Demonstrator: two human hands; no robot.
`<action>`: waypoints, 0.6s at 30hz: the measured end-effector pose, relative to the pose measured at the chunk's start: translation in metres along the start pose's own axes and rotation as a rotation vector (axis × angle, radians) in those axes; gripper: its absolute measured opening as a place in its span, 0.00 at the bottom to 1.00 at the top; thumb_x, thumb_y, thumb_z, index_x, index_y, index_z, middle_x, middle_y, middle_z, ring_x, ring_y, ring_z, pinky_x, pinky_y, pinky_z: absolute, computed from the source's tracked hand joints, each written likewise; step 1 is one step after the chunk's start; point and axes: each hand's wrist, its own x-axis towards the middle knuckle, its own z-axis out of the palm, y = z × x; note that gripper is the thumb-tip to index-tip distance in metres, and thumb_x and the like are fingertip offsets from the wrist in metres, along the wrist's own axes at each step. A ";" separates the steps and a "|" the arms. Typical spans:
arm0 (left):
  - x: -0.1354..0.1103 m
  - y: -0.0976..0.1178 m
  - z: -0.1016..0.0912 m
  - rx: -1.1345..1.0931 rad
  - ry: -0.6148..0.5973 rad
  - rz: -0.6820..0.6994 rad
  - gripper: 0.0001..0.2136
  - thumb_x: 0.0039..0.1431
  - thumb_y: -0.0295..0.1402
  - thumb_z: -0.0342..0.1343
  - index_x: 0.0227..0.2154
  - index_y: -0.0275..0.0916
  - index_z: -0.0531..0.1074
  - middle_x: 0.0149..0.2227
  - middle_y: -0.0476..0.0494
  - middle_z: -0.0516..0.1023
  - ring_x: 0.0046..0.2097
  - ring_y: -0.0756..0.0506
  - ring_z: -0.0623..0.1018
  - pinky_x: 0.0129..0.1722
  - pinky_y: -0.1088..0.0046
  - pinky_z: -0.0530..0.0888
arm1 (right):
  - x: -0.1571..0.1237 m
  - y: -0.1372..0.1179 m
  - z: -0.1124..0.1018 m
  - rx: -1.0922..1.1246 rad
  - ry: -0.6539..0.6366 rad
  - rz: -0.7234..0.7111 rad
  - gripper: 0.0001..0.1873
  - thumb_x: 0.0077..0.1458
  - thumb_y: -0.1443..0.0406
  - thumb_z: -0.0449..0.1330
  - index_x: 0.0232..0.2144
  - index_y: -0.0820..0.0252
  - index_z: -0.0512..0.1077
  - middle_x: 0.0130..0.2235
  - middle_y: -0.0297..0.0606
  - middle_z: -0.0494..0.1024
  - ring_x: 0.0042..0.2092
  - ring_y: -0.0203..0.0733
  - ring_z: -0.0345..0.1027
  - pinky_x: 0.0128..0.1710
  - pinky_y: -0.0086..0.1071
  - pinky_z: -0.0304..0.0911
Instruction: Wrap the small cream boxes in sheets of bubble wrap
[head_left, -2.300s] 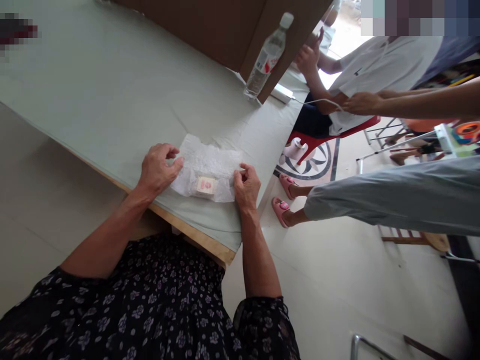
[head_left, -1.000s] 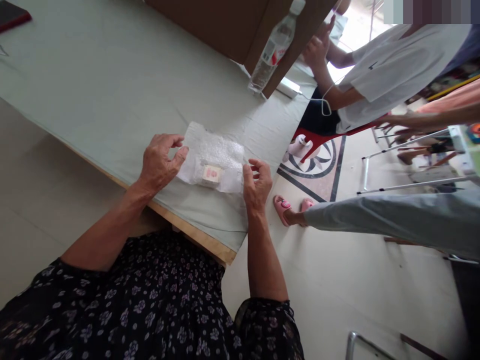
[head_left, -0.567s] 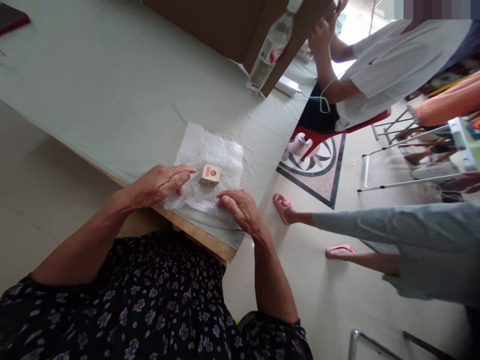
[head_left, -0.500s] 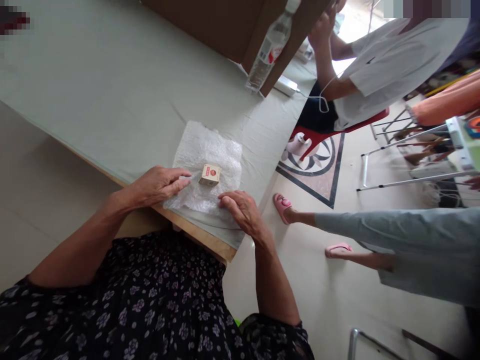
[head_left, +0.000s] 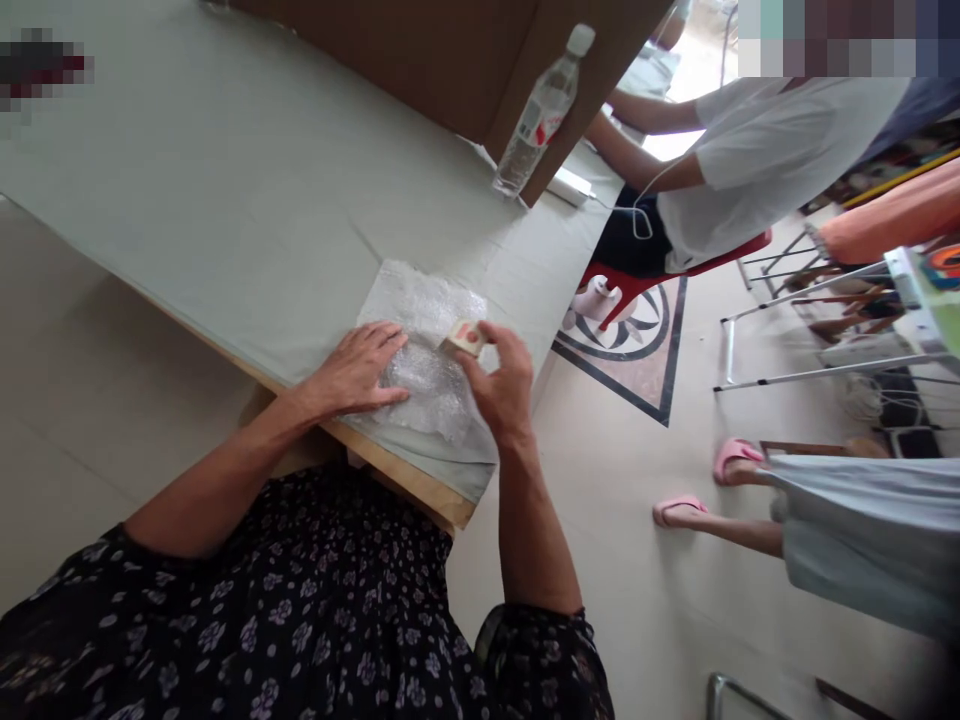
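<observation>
Between the thumb and fingers of my right hand (head_left: 504,380) is a small cream cardboard box (head_left: 464,340) with red print, slightly blurred. It is over the right part of a sheet of bubble wrap (head_left: 427,385) spread near the table corner. My left hand (head_left: 362,372) rests on the left side of the bubble wrap, fingers stretched out and thumb apart, holding nothing.
A large brown cardboard box (head_left: 405,55) stands at the far side of the cloth-covered table (head_left: 187,180). Against it leans a clear plastic bottle (head_left: 536,120), near a white power strip (head_left: 570,187). Someone in a white shirt (head_left: 795,140) sits at the right; pink sandals (head_left: 679,508) show below.
My right hand has taken hold of the small box and moved it to the right, off the sheet's middle. My left hand has come onto the bubble wrap. The person in pink sandals has stepped.
</observation>
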 end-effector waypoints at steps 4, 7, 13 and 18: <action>-0.004 -0.001 0.009 0.006 0.054 -0.027 0.36 0.59 0.47 0.64 0.66 0.34 0.67 0.72 0.26 0.64 0.74 0.27 0.62 0.73 0.48 0.60 | 0.005 0.049 -0.017 0.007 0.313 0.135 0.23 0.60 0.58 0.64 0.57 0.53 0.72 0.57 0.46 0.80 0.60 0.55 0.71 0.61 0.56 0.65; -0.005 -0.001 0.010 0.020 0.060 -0.044 0.35 0.59 0.47 0.64 0.66 0.33 0.67 0.72 0.25 0.64 0.74 0.27 0.62 0.72 0.47 0.61 | 0.008 0.083 -0.018 -0.010 0.299 0.208 0.25 0.57 0.58 0.63 0.56 0.58 0.73 0.56 0.51 0.80 0.57 0.57 0.72 0.60 0.60 0.66; -0.008 0.000 -0.002 0.002 0.052 -0.018 0.35 0.61 0.47 0.63 0.67 0.36 0.66 0.73 0.26 0.63 0.73 0.28 0.65 0.71 0.45 0.63 | -0.002 0.071 -0.015 -0.089 0.406 0.153 0.25 0.61 0.55 0.62 0.58 0.55 0.72 0.63 0.52 0.74 0.66 0.60 0.65 0.65 0.65 0.61; 0.005 0.004 -0.007 -0.021 0.120 0.037 0.31 0.63 0.45 0.62 0.65 0.38 0.69 0.72 0.29 0.65 0.73 0.29 0.65 0.72 0.46 0.63 | -0.002 0.014 0.001 -0.044 0.112 -0.050 0.18 0.67 0.61 0.57 0.57 0.52 0.75 0.62 0.45 0.77 0.65 0.53 0.69 0.68 0.56 0.60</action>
